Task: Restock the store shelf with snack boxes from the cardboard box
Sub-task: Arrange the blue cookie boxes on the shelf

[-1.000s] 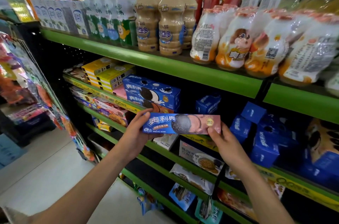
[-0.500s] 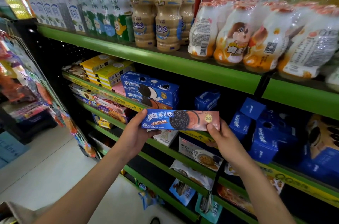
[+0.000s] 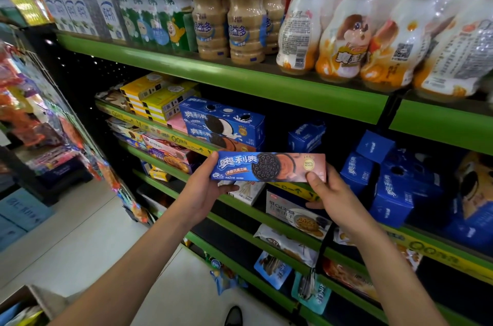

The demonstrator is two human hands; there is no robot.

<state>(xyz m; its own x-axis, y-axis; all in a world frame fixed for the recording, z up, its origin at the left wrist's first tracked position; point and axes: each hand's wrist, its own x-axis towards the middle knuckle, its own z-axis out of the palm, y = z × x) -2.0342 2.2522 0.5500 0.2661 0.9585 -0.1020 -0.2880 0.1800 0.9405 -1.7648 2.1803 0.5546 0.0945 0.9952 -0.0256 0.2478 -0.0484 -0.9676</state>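
Observation:
A long blue and pink cookie box is held level in front of the second green shelf. My left hand grips its left end, thumb under the front face. My right hand pinches its right end, thumb on the front. Just behind and above the box lie two stacked blue cookie boxes on that shelf, with a dark gap to their right. The cardboard box shows at the bottom left corner, partly cut off by the frame.
Drink bottles and milk cartons fill the top shelf. Yellow boxes sit left of the blue ones; upright blue boxes stand at right. Lower shelves hold snack packets. A hanging snack rack is at left. A shoe tip shows on the floor.
Both hands have lifted the cookie box slightly and carried it nearer the shelf. The view has shifted a little downward, bringing the cardboard box into the corner.

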